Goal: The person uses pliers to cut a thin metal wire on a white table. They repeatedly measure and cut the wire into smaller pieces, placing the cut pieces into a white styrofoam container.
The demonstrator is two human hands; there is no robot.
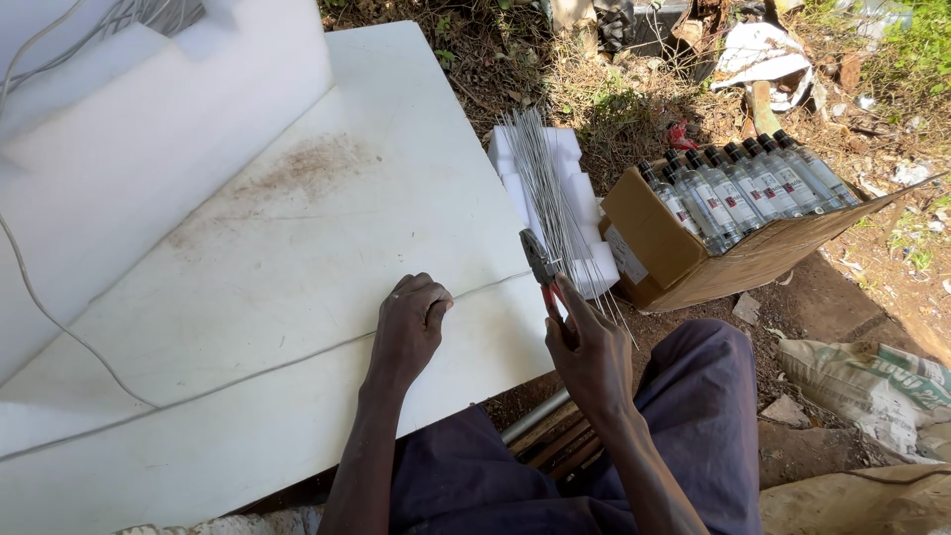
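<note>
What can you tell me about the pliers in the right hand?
The pliers are a small metal pair with a dark grey head and red handles. The right hand grips the handles, which it mostly hides, so the head points up and away from the person. The jaws look closed at the edge of the white board, right beside a bundle of thin grey wires.

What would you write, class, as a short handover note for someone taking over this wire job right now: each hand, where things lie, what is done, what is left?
Left hand: fist resting on the white board, on the long wire lying across it.
Right hand: grips red-handled pliers, jaws at the wire's end by the board edge.
Cut wires: bundle lying on foam block beside the board.
Box of bottles: on the ground, untouched.
Done: many lengths cut.
Left: the long wire appears uncut.
</note>
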